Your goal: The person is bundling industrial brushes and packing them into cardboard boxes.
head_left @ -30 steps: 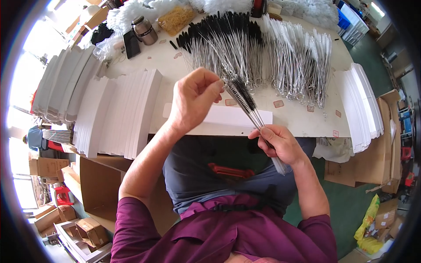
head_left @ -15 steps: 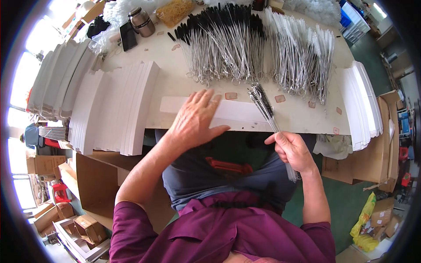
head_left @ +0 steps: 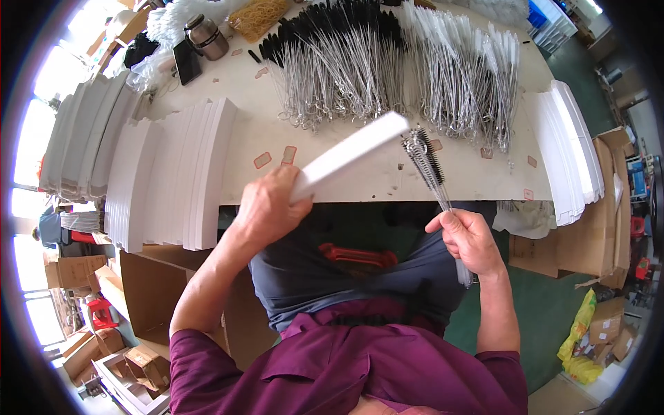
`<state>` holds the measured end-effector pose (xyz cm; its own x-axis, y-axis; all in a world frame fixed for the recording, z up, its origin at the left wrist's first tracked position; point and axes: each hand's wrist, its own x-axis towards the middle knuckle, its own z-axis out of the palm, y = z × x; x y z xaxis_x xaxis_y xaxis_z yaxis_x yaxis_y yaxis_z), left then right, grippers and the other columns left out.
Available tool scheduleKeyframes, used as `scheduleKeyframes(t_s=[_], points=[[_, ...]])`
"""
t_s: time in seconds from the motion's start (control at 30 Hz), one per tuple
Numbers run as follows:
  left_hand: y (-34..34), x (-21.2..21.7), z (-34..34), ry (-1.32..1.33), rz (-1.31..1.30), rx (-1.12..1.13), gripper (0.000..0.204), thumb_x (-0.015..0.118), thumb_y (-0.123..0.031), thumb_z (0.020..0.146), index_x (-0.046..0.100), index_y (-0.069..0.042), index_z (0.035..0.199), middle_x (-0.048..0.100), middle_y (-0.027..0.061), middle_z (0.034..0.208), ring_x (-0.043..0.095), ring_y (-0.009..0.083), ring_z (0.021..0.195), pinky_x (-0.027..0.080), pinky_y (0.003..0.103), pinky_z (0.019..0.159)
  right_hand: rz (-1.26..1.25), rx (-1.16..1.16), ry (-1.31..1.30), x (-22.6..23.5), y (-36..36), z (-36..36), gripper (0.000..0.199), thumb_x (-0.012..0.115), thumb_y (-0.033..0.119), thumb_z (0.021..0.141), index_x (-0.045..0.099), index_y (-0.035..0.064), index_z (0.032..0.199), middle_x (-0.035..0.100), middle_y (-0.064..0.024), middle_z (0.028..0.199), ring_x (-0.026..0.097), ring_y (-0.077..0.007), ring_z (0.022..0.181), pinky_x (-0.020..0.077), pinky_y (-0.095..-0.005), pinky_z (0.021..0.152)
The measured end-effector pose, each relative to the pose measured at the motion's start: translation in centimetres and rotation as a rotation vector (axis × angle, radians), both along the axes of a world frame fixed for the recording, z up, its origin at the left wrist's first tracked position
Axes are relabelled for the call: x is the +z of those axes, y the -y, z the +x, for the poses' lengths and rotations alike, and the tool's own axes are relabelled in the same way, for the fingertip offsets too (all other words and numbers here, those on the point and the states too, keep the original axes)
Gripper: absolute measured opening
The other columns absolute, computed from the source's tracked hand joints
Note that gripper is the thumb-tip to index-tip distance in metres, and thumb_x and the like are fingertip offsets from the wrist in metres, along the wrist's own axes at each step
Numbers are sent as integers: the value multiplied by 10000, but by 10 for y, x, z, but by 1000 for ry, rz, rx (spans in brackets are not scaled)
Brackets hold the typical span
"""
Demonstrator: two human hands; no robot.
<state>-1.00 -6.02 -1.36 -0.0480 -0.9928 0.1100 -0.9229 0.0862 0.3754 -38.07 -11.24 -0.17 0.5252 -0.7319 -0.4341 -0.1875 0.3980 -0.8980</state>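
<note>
We observe the left hand (head_left: 268,207) clamped on one long white card sleeve (head_left: 349,154), raised above the pale worktable (head_left: 360,176); the right hand (head_left: 470,238) grips one bundle of wire-handled black bristle brushes (head_left: 427,160) beside it.

1. Left hand (head_left: 268,207): raised over the table edge, fingers curled shut in a grip, forearm bare, rising from the lower left.
2. Right hand (head_left: 470,238): closed in a fist, thumb uppermost, held lower and nearer the body; forearm bare, near vertical, elbow bent.
</note>
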Motion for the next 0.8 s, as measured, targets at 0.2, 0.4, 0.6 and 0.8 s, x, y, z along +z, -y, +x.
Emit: scheduleKeyframes(t_s=[0.2,0.4,0.6,0.8], points=[[25,46,21,-968,18,257,297,649,-223,937,652,29,1095,713,137,865,658,178,725,544,334,675,-103,107,-34,2,-7,14,455,531,365,1110,737,-11,959,431,77,628,371,-35,585,320,-242,528],[55,55,14,-1493,-222,289,458,611,-265,984,554,83,1276,700,228,1000,670,247,807,565,382,742,-24,404,-2,6,-17,39,447,542,375,1104,763,12,967,502,44,676,422,-61,650,371,-253,590],[57,38,-2,-1682,-249,222,511,608,-327,996,539,58,1326,672,211,1040,636,249,842,567,412,709,51,451,45,-4,-18,51,450,543,359,1105,747,-8,945,469,58,667,386,-53,635,342,-257,573],[53,35,-14,-1777,-248,203,510,589,-332,994,552,59,1318,677,211,1014,624,257,811,537,414,704,95,472,36,-12,-10,52,444,541,344,1107,744,-11,934,451,62,657,374,-52,624,330,-255,566]])
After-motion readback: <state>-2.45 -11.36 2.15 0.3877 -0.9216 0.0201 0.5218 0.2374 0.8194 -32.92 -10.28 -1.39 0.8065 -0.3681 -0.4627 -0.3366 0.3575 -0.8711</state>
